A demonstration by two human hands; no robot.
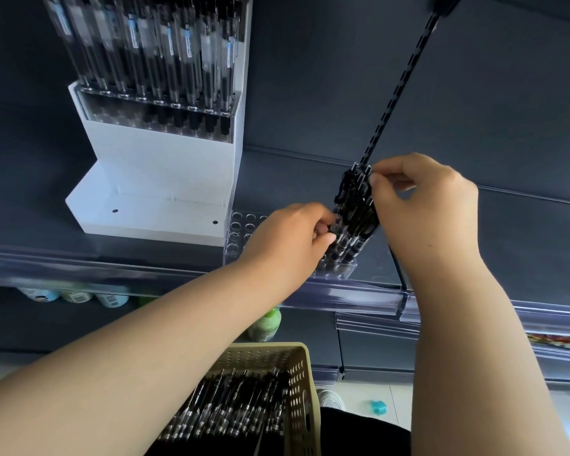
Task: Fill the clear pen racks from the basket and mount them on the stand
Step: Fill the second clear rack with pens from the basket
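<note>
Clear pen rack point(244, 229) is noted on the dark shelf point(458, 245), set just beside the lower right corner of the white stand point(165, 166). Open holes are seen along its left part; a tight bunch of black pens point(356, 212) is stood upright in its right part, clips up. The left hand point(287, 238) is held at the lower half of the bunch, its grip narrow, with thumb and forefinger pinched on a pen barrel; which pen cannot be told. The right hand point(428, 199) is held above, its grip also narrow, with thumb and forefinger pinched at the tops of the same bunch. A second clear rack point(155, 108) is seen mounted high on the stand, filled with a row of upright mounted pens point(152, 44). The stand's lower step is seen bare, two dark holes marked in it. The cream perforated basket point(301, 390) is located low in view, under the left forearm, with loose pens point(231, 406) heaped in it. A black slotted rail point(399, 93) is seen running up the back panel behind the bunch. A clear label strip point(79, 263) is fitted along the shelf edge; green and pale bottles point(265, 324) are ranged on the level below. A small teal object point(378, 407) is noted on the floor.
</note>
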